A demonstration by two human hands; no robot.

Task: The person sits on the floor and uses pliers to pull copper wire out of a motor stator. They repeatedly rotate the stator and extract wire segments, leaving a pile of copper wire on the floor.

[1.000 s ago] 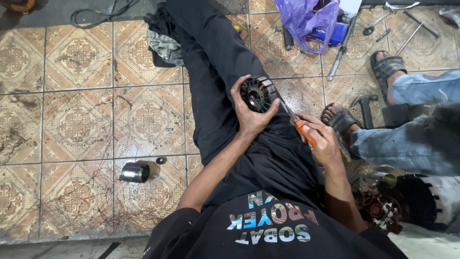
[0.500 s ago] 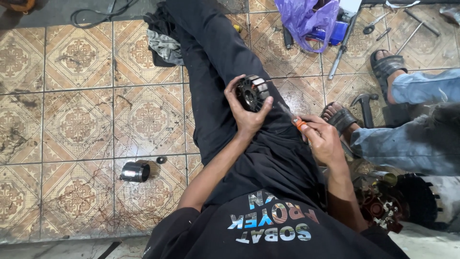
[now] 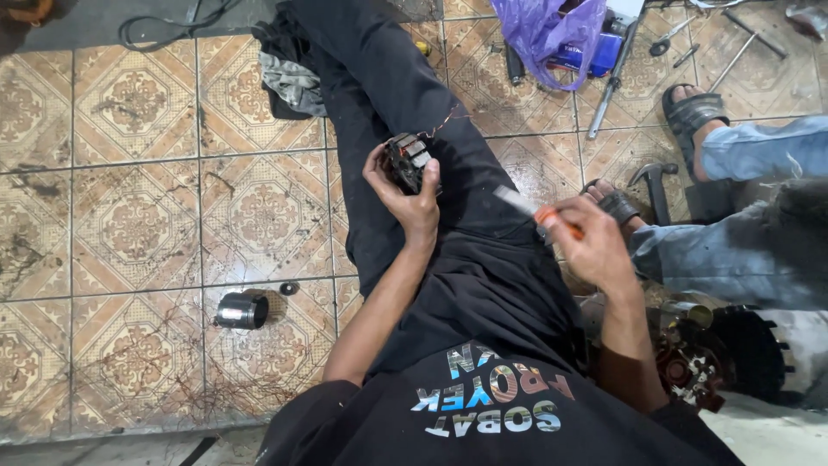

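Left hand (image 3: 405,194): closed around black motor part (image 3: 407,160), held above the thigh. Right hand (image 3: 591,246): clenched on orange-handled screwdriver (image 3: 539,211), right of the part, apart.

One view only, head cam, looking steeply down over the wearer's chest and outstretched leg to the patterned tile floor (image 3: 129,216). Facing fwd along the leg, so the top of frame lies farthest from the wearer. Close range: left hand (image 3: 405,194) and right hand (image 3: 591,246) sit mid-frame, near the lens, w/ forearms running in from the bottom edge. Wide enough to take in a metal cylinder (image 3: 240,311) at lower left, a purple plastic bag (image 3: 548,30) at top, and another person's sandalled feet (image 3: 690,112) at right. No 2nd view to overlap.
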